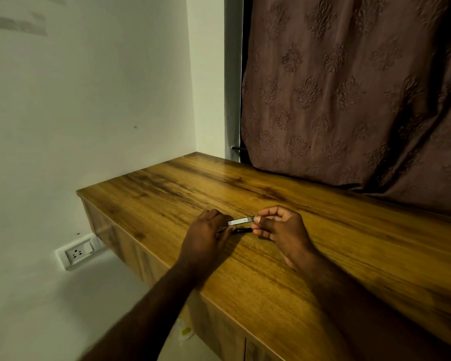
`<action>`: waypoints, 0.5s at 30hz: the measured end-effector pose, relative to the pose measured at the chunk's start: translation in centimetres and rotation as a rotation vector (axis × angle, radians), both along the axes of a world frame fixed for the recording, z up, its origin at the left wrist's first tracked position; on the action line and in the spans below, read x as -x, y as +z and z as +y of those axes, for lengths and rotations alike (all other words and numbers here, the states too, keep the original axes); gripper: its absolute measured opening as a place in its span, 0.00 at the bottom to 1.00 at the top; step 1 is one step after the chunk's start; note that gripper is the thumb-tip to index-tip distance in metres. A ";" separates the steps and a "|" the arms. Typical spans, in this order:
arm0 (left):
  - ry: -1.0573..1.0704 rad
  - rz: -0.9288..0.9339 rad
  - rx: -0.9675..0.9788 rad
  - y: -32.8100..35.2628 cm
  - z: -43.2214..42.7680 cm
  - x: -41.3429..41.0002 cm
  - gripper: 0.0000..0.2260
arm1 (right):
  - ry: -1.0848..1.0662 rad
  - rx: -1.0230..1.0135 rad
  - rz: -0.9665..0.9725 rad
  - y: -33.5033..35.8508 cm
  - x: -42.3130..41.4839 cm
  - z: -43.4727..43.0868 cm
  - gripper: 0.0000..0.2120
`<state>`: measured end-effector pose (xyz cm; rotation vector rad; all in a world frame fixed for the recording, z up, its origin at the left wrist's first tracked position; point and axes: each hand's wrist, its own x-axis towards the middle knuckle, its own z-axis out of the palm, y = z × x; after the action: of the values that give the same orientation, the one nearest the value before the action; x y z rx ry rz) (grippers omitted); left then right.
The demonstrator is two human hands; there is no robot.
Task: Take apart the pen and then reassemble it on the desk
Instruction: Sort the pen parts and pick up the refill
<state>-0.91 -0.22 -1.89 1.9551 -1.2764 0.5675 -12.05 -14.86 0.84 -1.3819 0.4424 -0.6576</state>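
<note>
A slim grey pen barrel (pixel 241 220) with a pale label is held level just above the wooden desk (pixel 323 256). My left hand (pixel 206 237) pinches its left end and my right hand (pixel 279 227) pinches its right end. Just below the barrel, a short dark pen part (pixel 242 230) shows between my hands; I cannot tell whether it rests on the desk or is held by fingers. The ends of both parts are hidden by my fingers.
The desk meets a white wall on the left and a brown patterned curtain (pixel 349 87) at the back. A wall socket (pixel 76 252) sits below the desk's left end. A pale scrap (pixel 184 332) lies on the floor by the desk front.
</note>
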 end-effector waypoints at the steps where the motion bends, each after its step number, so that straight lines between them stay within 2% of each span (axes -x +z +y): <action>1: -0.008 0.008 0.009 0.0 0.1 0.0 0.10 | -0.004 -0.008 -0.004 0.0 0.0 0.0 0.05; 4: -0.020 0.058 0.052 0.1 0.2 -0.2 0.10 | -0.006 -0.017 -0.020 0.1 0.0 0.0 0.05; 9: 0.006 0.439 0.208 0.8 0.2 -1.4 0.09 | -0.094 0.070 -0.035 -0.1 0.3 0.1 0.03; 12: 0.050 0.587 0.134 0.6 -0.2 -4.0 0.05 | -0.120 0.138 -0.031 -0.4 0.1 0.2 0.05; 15: 0.095 0.458 -0.066 0.3 -0.9 -6.6 0.06 | -0.115 0.200 -0.012 -0.7 -0.2 0.5 0.06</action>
<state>5.65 -1.08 -1.60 2.0544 -0.9272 0.1070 -11.87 -14.33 0.10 -1.5486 0.4585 -0.8220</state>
